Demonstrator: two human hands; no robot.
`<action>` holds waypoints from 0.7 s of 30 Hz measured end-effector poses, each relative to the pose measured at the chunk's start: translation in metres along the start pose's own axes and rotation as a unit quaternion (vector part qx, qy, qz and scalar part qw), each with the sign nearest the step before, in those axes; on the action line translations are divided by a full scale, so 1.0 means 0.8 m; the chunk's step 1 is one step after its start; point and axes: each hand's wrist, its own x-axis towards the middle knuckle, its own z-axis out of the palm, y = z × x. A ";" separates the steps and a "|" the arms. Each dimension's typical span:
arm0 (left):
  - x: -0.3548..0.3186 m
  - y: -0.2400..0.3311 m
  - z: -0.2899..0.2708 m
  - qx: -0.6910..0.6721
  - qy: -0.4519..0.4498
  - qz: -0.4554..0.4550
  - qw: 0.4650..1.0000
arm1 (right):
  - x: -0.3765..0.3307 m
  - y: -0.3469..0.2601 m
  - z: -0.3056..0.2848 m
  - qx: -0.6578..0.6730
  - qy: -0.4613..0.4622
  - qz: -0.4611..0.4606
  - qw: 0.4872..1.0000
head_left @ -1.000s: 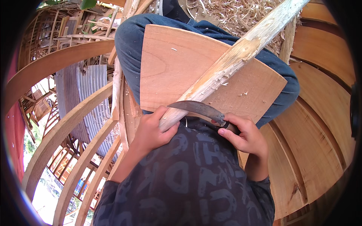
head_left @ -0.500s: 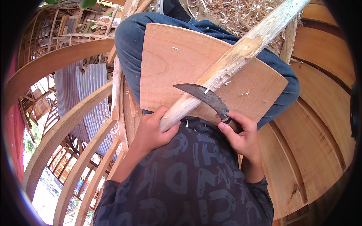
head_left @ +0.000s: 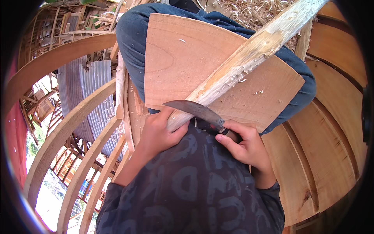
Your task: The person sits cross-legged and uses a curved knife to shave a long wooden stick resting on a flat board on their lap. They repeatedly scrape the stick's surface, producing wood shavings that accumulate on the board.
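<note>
**Curved dark-grey metal knife [head_left: 198, 111] over lower end of long, pale, rough-peeled wooden pole [head_left: 233, 70]**

Left hand [head_left: 157, 130]: fingers wrapped round the pole's lower end, close to the body, thumb on the near side. Right hand [head_left: 243, 142]: fingers closed round the knife's short dark handle, thumb lying along it.

Blade crosses above the pole just beyond the left fingers, tip to the left; cannot tell if the edge is in contact with the wood.

Pole slants from the left hand up to the upper right, over a flat, light reddish-brown wooden board [head_left: 183, 58] with a curved far edge. Ragged slivers stand on the pole's lower side; small chips on the board. Board lies across legs in blue jeans [head_left: 130, 46]; dark shirt with grey print [head_left: 191, 195] below.

Around: heap of pale curly wood shavings [head_left: 249, 11] at top, grey corrugated metal sheet [head_left: 97, 93] and curved wooden ribs [head_left: 78, 111] left, broad brown curved planks [head_left: 323, 156] right.
</note>
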 end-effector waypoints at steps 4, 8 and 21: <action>-0.001 0.003 -0.002 -0.001 -0.018 -0.033 0.999 | 0.001 0.001 0.003 0.114 0.144 -0.024 0.983; 0.000 0.001 -0.001 0.005 -0.014 -0.023 1.000 | 0.000 0.007 0.003 0.032 0.056 -0.049 0.997; 0.001 0.005 -0.001 -0.010 -0.011 -0.019 1.000 | -0.004 0.008 -0.010 0.101 0.122 -0.003 0.987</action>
